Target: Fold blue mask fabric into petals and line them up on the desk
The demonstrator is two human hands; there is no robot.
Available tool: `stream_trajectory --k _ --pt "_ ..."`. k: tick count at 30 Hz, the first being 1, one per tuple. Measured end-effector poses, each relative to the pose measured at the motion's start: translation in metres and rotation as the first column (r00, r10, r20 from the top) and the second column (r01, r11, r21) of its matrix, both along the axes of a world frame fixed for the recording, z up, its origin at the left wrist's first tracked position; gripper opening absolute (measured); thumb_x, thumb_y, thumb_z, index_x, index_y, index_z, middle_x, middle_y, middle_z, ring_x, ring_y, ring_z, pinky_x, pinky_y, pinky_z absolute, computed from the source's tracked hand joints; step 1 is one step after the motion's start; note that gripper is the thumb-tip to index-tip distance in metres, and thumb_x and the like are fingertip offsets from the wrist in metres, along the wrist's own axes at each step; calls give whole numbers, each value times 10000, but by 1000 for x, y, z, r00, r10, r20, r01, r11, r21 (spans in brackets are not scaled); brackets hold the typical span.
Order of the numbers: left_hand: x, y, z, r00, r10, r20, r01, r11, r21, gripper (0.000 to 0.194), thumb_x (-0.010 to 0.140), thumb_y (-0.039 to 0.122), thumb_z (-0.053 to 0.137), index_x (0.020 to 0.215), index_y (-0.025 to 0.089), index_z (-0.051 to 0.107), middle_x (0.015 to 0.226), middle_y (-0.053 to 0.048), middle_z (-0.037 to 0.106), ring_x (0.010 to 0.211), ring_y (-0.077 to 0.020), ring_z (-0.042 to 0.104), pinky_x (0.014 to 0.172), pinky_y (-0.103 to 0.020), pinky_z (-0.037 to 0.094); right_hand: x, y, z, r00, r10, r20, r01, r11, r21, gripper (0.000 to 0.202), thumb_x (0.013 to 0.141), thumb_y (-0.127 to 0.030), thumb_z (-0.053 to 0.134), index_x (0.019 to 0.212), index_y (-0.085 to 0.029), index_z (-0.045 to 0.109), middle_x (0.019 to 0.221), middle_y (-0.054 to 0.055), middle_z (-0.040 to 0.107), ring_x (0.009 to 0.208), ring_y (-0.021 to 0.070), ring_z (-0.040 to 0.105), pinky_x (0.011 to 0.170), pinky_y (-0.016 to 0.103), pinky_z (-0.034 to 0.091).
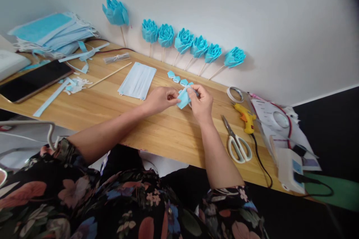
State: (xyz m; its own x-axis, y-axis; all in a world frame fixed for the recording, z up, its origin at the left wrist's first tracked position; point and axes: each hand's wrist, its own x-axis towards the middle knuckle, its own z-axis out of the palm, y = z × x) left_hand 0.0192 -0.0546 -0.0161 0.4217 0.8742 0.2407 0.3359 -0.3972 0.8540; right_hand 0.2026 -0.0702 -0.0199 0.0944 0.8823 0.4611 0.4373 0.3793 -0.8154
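Between my two hands, above the wooden table, is a small light-blue piece of mask fabric (pixel 184 99). My right hand (pixel 202 104) pinches its upper right part between thumb and fingers. With its fingertips closed at the lower left edge of the same piece, my left hand (pixel 160 101) grips it too. Just behind my hands lie several small folded blue petals (pixel 176 79) in a row, the last partly hidden by my right hand. A flat pleated face mask (pixel 138 81) rests left of my hands.
Several blue fabric roses on sticks (pixel 183 41) lean against the wall. Scissors (pixel 237 142), a yellow glue gun (pixel 245 117) and a tape roll (pixel 235 94) lie right. Left are a mask stack (pixel 47 31), a phone (pixel 35 80), scraps (pixel 76 85) and a wooden stick (pixel 110 75).
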Motion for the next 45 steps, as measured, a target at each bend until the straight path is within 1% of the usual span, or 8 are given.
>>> stream_trajectory --k 8,13,18,23,31,37,45 --pt "0 -1 0 999 11 30 -10 1000 -27 197 786 243 720 656 153 603 617 21 580 586 -88 451 549 -229 301 1 1 -2 998 28 60 -30 999 23 206 929 -380 574 899 -211 689 755 -14 650 678 137 570 687 292 456" --pt "0 0 -1 1000 13 29 -13 1000 -21 216 780 246 733 647 153 590 611 24 564 581 -85 438 544 -232 290 2 2 -4 996 20 83 -21 1000 12 257 942 -443 565 917 -221 693 782 -7 671 713 149 593 705 300 484" --pt "0 1 -4 1000 11 27 -10 1000 -24 212 789 242 729 649 154 595 612 24 565 581 -87 436 544 -236 291 2 3 -5 1000 10 19 -10 1000 -11 264 907 -471 620 910 -229 727 788 -14 708 700 150 609 679 301 495" --pt "0 1 -4 1000 5 21 -5 1000 -18 171 801 221 716 667 152 637 607 28 575 580 -88 440 552 -241 299 1 2 -3 999 1 -33 -2 1000 -21 230 865 -442 671 872 -223 743 770 -15 719 680 146 606 676 298 486" --pt "-1 1 0 999 -25 -32 25 1000 15 146 827 172 687 683 148 680 618 29 607 588 -89 469 582 -250 322 0 1 -2 999 -16 -35 15 999 -34 229 838 -447 702 815 -220 720 719 -22 672 649 133 554 644 274 457" --pt "-2 1 -1 998 -35 -43 36 999 27 146 836 188 664 694 155 680 626 27 611 592 -94 476 586 -250 332 -1 1 -1 999 -28 -37 27 999 -28 224 823 -431 725 775 -214 702 663 -37 617 605 117 499 600 257 415" --pt "-1 1 0 999 -35 -35 35 999 22 141 819 210 653 688 161 665 599 29 592 582 -95 470 577 -250 322 1 2 -4 1000 -19 -12 19 999 -35 270 863 -483 688 809 -218 682 675 -40 596 613 120 488 619 265 422"
